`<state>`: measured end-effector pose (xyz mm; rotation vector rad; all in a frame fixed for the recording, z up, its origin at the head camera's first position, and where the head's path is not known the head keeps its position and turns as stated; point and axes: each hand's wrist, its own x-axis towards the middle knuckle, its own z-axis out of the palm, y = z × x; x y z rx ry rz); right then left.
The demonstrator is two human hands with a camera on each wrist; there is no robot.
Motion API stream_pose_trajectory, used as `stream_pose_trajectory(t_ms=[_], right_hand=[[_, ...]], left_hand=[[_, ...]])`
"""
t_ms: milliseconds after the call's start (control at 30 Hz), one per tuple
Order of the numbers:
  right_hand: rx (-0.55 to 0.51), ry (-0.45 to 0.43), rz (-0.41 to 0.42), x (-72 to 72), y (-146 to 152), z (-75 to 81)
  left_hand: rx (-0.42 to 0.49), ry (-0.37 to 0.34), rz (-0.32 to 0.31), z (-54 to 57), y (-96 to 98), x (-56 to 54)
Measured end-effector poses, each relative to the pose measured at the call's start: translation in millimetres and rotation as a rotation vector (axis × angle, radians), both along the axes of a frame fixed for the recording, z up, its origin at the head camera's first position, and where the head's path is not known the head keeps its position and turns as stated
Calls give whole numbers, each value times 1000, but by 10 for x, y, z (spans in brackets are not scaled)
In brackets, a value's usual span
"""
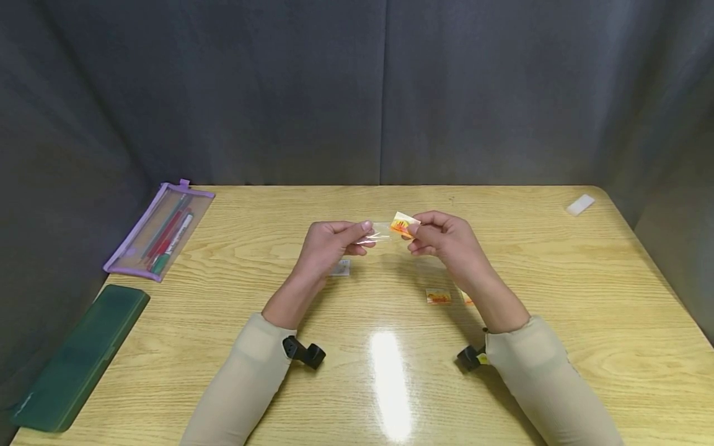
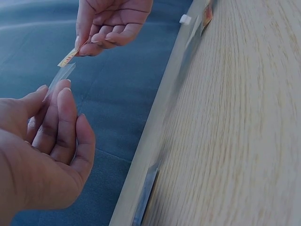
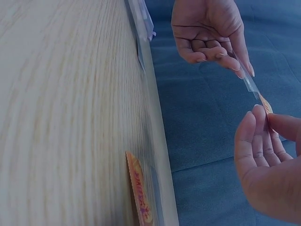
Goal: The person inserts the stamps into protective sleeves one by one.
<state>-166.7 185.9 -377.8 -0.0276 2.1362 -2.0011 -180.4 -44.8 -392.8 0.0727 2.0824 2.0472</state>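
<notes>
Over the middle of the table my left hand (image 1: pixel 334 244) pinches a small clear plastic bag (image 1: pixel 380 233) between thumb and fingers. The bag's free end points toward my right hand (image 1: pixel 446 238), which pinches a small orange and pale-yellow packet (image 1: pixel 404 223) by its lower corner. In the left wrist view the packet (image 2: pixel 68 57) sits close to the end of the clear bag (image 2: pixel 64 74). The right wrist view shows the packet (image 3: pixel 265 104) right at the bag's edge. Another orange packet (image 1: pixel 438 296) lies on the table below my right hand, with one more (image 1: pixel 467 299) partly hidden by the wrist.
A small grey-and-white piece (image 1: pixel 341 267) lies under my left hand. To the left are a purple-edged mesh pouch (image 1: pixel 134 232) holding pens and a dark green case (image 1: pixel 83 356). A white block (image 1: pixel 581 204) lies at the far right of the wooden table (image 1: pixel 586 297).
</notes>
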Motion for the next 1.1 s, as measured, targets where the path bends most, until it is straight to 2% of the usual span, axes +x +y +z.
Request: stream_pose_trajectory(t_ms=[333,733,967,1100], right_hand=[[-30,-23,14,-16,18,-11],[-13,-23,2,-13,19,-4],[-12,-18,2,-15,25,-8],[8,-15,4,-13,16,-10]], left_hand=[[4,-10,13,7,1,10],[14,-9,15,38,18,23],[77,-22,-7,7,1,6],[67,-30,-50,13,17,12]])
